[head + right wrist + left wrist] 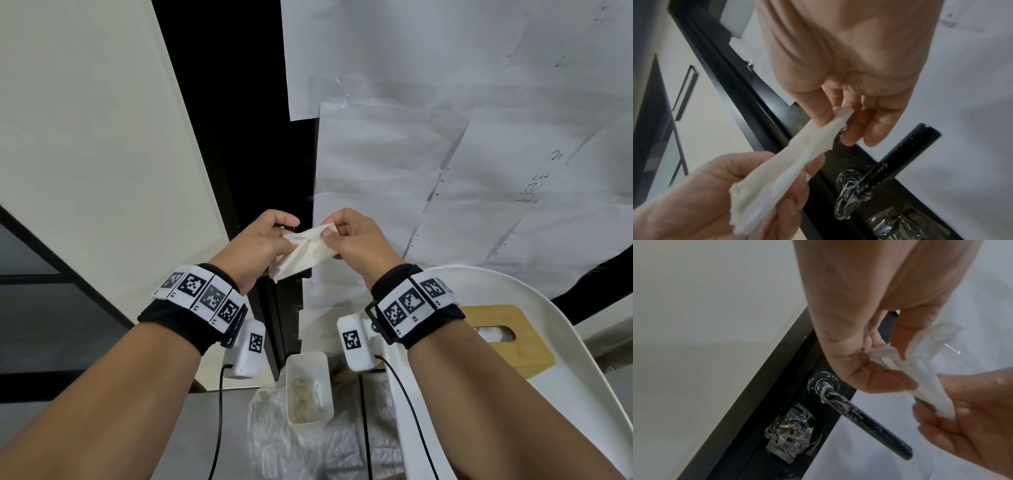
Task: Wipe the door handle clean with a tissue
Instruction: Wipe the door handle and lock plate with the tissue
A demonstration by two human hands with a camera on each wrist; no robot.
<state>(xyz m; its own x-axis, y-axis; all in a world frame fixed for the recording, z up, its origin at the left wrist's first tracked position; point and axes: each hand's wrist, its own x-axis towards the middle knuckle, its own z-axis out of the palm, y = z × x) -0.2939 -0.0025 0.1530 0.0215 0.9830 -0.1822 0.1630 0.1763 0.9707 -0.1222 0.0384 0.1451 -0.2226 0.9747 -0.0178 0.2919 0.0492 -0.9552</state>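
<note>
A white tissue is stretched between both hands in front of the black door edge. My left hand grips its lower left part, and my right hand pinches its upper right corner. In the head view the hands hide the door handle. The left wrist view shows the black lever handle streaked with white smears, below and apart from the tissue. The right wrist view has the handle to the lower right, with thick white smears at its round base. The tissue does not touch it.
White paper sheets cover the door on the right. Clear film wraps the lock under the handle. A wooden-topped tissue box rests on a white curved surface at the right. Below stands a small white bin on crumpled plastic.
</note>
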